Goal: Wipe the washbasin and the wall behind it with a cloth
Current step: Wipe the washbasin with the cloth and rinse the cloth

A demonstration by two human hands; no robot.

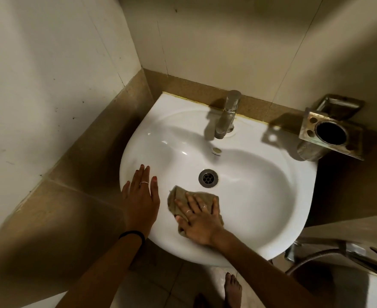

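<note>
A white washbasin (261, 192) hangs in a tiled corner, with a round metal drain (208, 178) in its bowl. My right hand (197, 221) lies flat with spread fingers on a crumpled brown cloth (178, 196), pressing it against the near inner slope of the bowl, just below and left of the drain. My left hand (141, 196) rests flat on the basin's left rim, fingers together, holding nothing. The wall behind the basin (227, 41) is pale tile above a brown band (194, 87).
A chrome tap (226, 116) stands at the basin's back edge. A metal tumbler holder (331, 135) and soap dish (338, 103) are fixed to the wall at right. A hose and metal fitting (349, 252) sit lower right. A bare foot (233, 290) stands on the floor tiles.
</note>
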